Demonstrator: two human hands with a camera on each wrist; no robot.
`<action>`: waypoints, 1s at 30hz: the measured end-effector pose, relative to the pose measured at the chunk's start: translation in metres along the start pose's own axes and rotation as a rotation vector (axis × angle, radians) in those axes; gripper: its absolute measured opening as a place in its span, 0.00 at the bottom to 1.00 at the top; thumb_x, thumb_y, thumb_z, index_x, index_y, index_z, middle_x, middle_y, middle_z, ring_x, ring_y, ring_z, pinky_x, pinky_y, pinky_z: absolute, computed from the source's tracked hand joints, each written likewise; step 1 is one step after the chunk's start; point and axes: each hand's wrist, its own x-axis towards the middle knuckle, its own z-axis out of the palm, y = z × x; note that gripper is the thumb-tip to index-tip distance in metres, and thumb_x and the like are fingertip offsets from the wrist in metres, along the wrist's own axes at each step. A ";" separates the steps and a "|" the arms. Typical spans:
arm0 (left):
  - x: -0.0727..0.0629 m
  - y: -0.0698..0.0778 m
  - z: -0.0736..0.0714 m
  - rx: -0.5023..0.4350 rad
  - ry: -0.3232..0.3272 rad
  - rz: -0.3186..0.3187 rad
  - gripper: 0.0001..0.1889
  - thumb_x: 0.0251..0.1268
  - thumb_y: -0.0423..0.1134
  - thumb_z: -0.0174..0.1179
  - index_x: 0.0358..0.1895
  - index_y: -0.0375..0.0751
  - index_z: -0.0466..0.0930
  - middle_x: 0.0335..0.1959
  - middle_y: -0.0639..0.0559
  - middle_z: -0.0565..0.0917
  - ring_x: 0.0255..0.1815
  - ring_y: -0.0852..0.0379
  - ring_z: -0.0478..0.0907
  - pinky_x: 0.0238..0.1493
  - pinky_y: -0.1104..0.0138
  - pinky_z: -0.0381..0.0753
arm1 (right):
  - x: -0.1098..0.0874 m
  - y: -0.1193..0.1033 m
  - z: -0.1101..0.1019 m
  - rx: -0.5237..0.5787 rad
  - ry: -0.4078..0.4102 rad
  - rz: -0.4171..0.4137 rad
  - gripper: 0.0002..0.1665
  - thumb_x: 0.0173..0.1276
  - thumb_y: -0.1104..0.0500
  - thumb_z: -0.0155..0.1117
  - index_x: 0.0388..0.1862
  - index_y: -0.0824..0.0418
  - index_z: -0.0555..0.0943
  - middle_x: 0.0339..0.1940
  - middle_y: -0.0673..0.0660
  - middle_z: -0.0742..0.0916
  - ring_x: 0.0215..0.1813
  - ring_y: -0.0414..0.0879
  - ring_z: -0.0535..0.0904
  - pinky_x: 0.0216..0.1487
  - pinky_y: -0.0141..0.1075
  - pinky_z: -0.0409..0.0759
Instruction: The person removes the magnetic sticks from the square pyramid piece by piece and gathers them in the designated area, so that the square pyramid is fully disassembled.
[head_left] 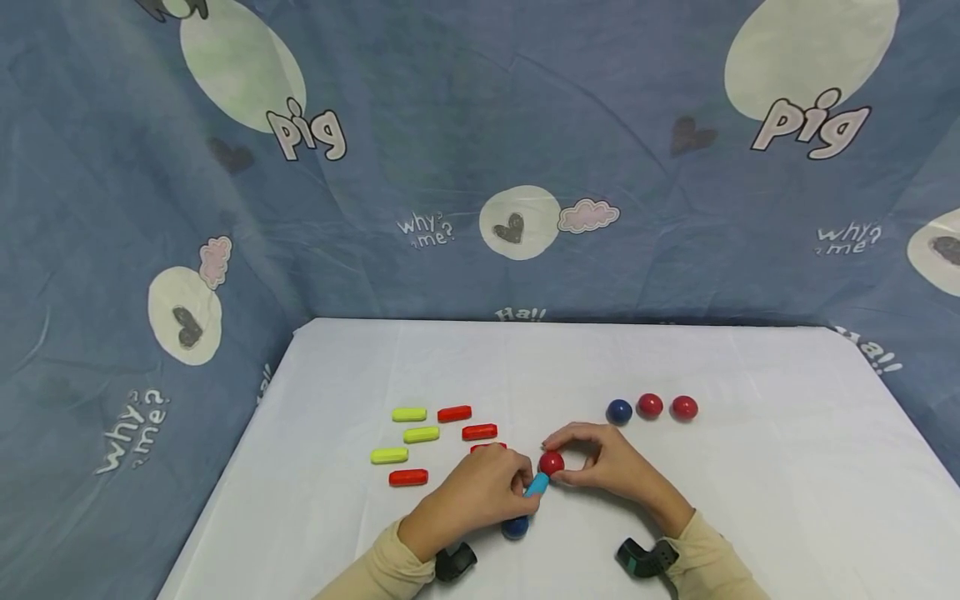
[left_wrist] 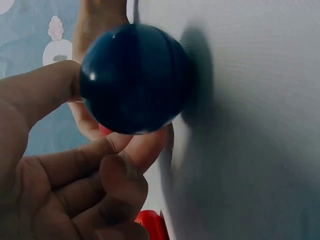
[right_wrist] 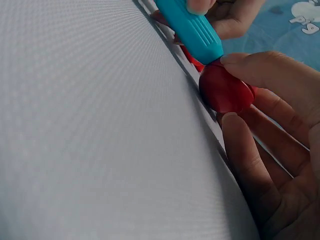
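Observation:
My left hand (head_left: 480, 497) pinches a light-blue ribbed stick (right_wrist: 192, 30) just above the white table. At the stick's near end is a dark blue ball (left_wrist: 135, 80), large in the left wrist view. My right hand (head_left: 617, 467) holds a red ball (right_wrist: 226, 89) between thumb and finger. That ball meets the far end of the stick; whether the two are joined cannot be told. The left fingers cover the middle of the stick in the head view.
Left of the hands lie yellow sticks (head_left: 422, 434) and several red sticks (head_left: 408, 477), one partly behind the left hand. Beyond the right hand sit a loose blue ball (head_left: 619, 412) and two red balls (head_left: 650, 406). A patterned blue cloth (head_left: 450, 283) hangs behind the table (head_left: 787, 433).

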 end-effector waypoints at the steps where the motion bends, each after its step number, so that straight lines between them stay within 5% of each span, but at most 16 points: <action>1: 0.000 0.000 0.000 0.005 0.002 0.001 0.09 0.58 0.44 0.70 0.23 0.52 0.81 0.13 0.68 0.72 0.18 0.72 0.67 0.22 0.76 0.65 | 0.000 0.000 0.000 0.005 -0.006 0.000 0.21 0.59 0.59 0.81 0.52 0.54 0.88 0.51 0.53 0.91 0.48 0.36 0.83 0.27 0.32 0.82; 13: 0.000 0.001 0.001 -0.066 -0.040 -0.032 0.15 0.60 0.45 0.74 0.21 0.51 0.78 0.12 0.65 0.71 0.16 0.71 0.67 0.21 0.76 0.64 | -0.001 0.004 0.000 0.009 -0.042 0.010 0.19 0.62 0.59 0.79 0.52 0.54 0.88 0.47 0.55 0.92 0.36 0.40 0.82 0.26 0.31 0.82; 21: -0.002 0.005 -0.001 -0.111 -0.161 -0.058 0.16 0.58 0.44 0.75 0.20 0.51 0.77 0.12 0.65 0.70 0.14 0.69 0.67 0.21 0.76 0.62 | -0.001 0.001 -0.001 -0.038 0.036 0.071 0.19 0.59 0.58 0.80 0.51 0.52 0.88 0.49 0.55 0.91 0.36 0.38 0.81 0.28 0.30 0.81; 30: -0.001 0.003 0.000 -0.102 -0.123 -0.039 0.16 0.58 0.44 0.75 0.19 0.52 0.77 0.11 0.65 0.69 0.13 0.69 0.67 0.19 0.76 0.62 | -0.002 0.000 -0.002 -0.027 0.025 0.091 0.20 0.59 0.59 0.80 0.51 0.54 0.88 0.50 0.57 0.91 0.33 0.38 0.81 0.28 0.29 0.81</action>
